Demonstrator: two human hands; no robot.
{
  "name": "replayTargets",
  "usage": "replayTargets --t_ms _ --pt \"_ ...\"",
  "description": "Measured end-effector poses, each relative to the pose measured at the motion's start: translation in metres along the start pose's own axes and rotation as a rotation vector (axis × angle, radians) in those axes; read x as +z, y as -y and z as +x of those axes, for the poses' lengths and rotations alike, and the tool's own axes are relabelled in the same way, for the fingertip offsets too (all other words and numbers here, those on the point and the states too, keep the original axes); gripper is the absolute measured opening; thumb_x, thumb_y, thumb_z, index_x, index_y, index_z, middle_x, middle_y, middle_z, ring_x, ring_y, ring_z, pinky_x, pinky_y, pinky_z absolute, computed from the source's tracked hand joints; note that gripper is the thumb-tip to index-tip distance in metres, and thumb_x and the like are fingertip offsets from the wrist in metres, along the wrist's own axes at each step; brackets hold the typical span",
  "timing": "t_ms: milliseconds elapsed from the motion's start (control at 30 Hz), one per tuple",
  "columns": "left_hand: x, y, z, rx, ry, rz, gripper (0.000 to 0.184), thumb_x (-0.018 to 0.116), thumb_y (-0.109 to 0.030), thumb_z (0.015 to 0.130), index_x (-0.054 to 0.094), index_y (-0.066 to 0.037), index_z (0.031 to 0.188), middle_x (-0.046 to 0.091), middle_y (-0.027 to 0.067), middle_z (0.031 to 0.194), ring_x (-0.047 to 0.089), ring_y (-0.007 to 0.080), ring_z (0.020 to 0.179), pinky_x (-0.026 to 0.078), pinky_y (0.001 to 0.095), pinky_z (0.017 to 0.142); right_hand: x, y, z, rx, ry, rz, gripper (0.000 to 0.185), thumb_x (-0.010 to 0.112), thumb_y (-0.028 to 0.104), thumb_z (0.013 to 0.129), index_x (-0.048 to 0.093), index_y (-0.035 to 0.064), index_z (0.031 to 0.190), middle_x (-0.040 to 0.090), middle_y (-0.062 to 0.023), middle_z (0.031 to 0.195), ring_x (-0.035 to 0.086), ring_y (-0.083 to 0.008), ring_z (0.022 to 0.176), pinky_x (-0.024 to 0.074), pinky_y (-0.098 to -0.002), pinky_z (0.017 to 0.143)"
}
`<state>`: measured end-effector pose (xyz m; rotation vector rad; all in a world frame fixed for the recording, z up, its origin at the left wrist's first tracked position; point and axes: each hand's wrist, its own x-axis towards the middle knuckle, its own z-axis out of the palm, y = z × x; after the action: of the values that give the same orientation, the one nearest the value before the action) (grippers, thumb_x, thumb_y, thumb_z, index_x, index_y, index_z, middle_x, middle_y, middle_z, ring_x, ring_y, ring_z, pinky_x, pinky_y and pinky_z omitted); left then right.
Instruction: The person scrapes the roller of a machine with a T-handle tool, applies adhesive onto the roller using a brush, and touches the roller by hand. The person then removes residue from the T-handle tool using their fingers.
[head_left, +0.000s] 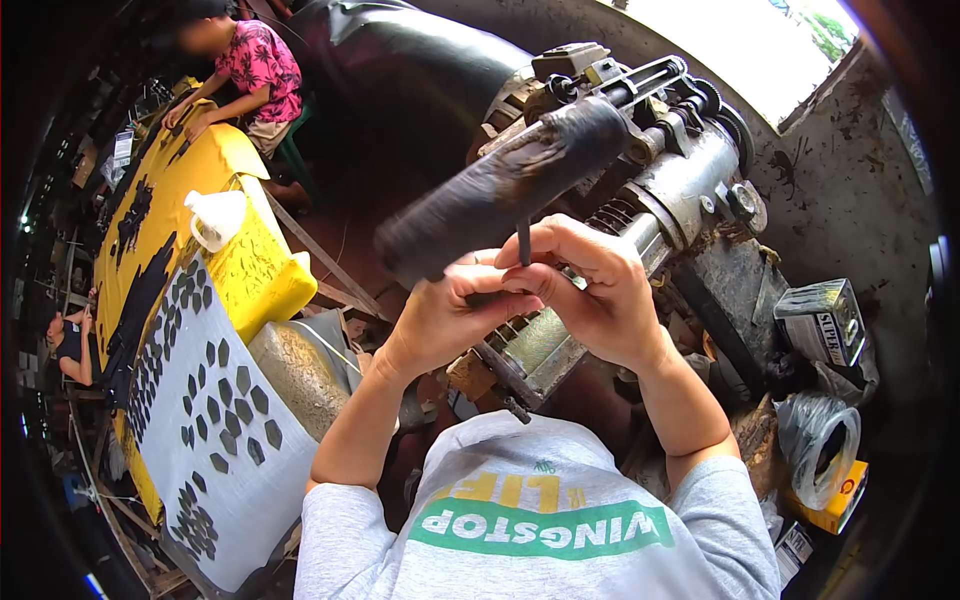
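My left hand (437,318) and my right hand (603,292) meet in front of a metal machine (690,180), fingertips pinched close together. Whatever lies between the fingers is too small and hidden to name. Just above my right fingertips stands a thin dark rod (524,241), under a thick dark cylinder (510,185) with a worn brown patch. The cylinder's near left end is blurred. Below my hands a metal bar (540,345) with a coil spring around part of the machine shows.
On the left, dark five-sided pieces (242,380) lie on a grey sheet (270,490), near a yellow-covered table (225,155) with a white jug (215,218). A person in a pink shirt (262,65) sits there; another person (75,345) is farther left. Boxes (820,325) and plastic-wrapped coils (815,450) stand right.
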<state>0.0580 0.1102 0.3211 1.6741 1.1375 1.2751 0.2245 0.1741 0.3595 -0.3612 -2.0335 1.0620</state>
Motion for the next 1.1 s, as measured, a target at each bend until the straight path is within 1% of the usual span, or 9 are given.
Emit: replayTargets --t_ms 167,267,300,567,667,767,867,1033,1100 --pt "-0.004 0.007 0.002 0.2 0.032 0.127 0.022 0.073 -0.002 0.076 0.069 -0.006 0.097 0.068 0.0107 0.09 0.065 0.0212 0.077 0.051 0.0284 0.07 -0.003 0.006 0.0 0.173 0.1 0.016 0.012 0.059 0.0 0.089 0.061 -0.0026 0.1 0.065 -0.0088 0.097 0.062 -0.0135 0.085 0.0496 -0.026 0.074" --pt "-0.003 0.005 0.002 0.21 0.028 0.091 0.021 0.072 -0.001 0.077 0.068 -0.005 0.097 0.068 0.0109 0.089 0.065 0.0235 0.076 0.051 0.0297 0.069 0.001 0.0 0.006 -0.135 0.048 -0.1 0.013 0.059 0.0 0.089 0.061 -0.0009 0.102 0.066 -0.0113 0.103 0.062 -0.0146 0.086 0.0507 -0.0272 0.072" --pt "-0.001 0.003 0.002 0.203 0.019 0.053 0.021 0.071 0.0 0.077 0.068 -0.005 0.097 0.068 0.011 0.089 0.065 0.0243 0.075 0.051 0.0302 0.069 0.003 -0.008 0.005 -0.181 0.026 -0.07 0.035 0.055 -0.012 0.073 0.057 -0.0018 0.106 0.064 -0.0116 0.088 0.064 -0.0327 0.08 0.0507 -0.036 0.069" --pt "-0.001 0.001 0.002 0.186 0.027 0.056 0.02 0.072 -0.001 0.077 0.068 -0.002 0.097 0.067 0.0105 0.089 0.066 0.0209 0.076 0.051 0.0288 0.067 0.001 0.006 0.001 0.129 -0.009 0.101 0.006 0.061 -0.002 0.085 0.061 -0.0012 0.091 0.062 -0.0089 0.077 0.062 -0.0142 0.067 0.0484 -0.0253 0.061" --pt "-0.002 -0.005 0.004 0.168 0.02 0.054 0.017 0.072 0.0 0.077 0.069 -0.003 0.093 0.067 0.0085 0.09 0.066 0.0193 0.079 0.051 0.0283 0.067 -0.001 0.006 -0.002 0.176 0.059 0.091 0.007 0.06 0.001 0.091 0.06 -0.0033 0.096 0.061 -0.003 0.088 0.059 -0.0068 0.083 0.0487 -0.0212 0.073" --pt "0.0 0.003 0.003 0.146 -0.012 0.037 0.018 0.072 0.0 0.076 0.07 -0.004 0.093 0.067 0.008 0.092 0.065 0.0195 0.081 0.051 0.0286 0.071 0.001 0.0 -0.004 0.192 0.054 0.146 0.011 0.062 0.001 0.09 0.06 -0.0033 0.099 0.062 -0.0031 0.091 0.059 -0.0073 0.085 0.049 -0.0215 0.075" --pt "0.001 0.004 0.003 0.144 -0.024 0.001 0.019 0.072 0.001 0.075 0.07 -0.005 0.093 0.066 0.0076 0.093 0.065 0.0203 0.083 0.051 0.0303 0.073 0.007 -0.007 -0.003 0.09 -0.009 0.151 0.016 0.065 -0.001 0.083 0.062 -0.0005 0.098 0.062 -0.0058 0.078 0.059 -0.0084 0.067 0.0481 -0.0242 0.06" --pt "-0.001 -0.008 0.001 0.22 -0.003 0.167 0.022 0.069 0.003 0.077 0.068 -0.006 0.097 0.066 0.0082 0.096 0.064 0.0245 0.086 0.051 0.0332 0.076 0.002 -0.007 0.006 -0.11 -0.002 -0.072 0.019 0.065 0.002 0.081 0.063 0.001 0.1 0.064 -0.0116 0.086 0.064 -0.0217 0.073 0.0506 -0.0272 0.062" --pt "-0.001 -0.01 0.001 0.223 0.012 0.139 0.024 0.068 0.003 0.078 0.067 -0.006 0.1 0.066 0.0088 0.097 0.064 0.0255 0.088 0.051 0.0336 0.077 -0.001 0.009 0.005 0.048 0.067 -0.003 0.017 0.064 0.002 0.081 0.063 0.0008 0.098 0.064 -0.0104 0.084 0.064 -0.0206 0.071 0.0506 -0.0273 0.061"
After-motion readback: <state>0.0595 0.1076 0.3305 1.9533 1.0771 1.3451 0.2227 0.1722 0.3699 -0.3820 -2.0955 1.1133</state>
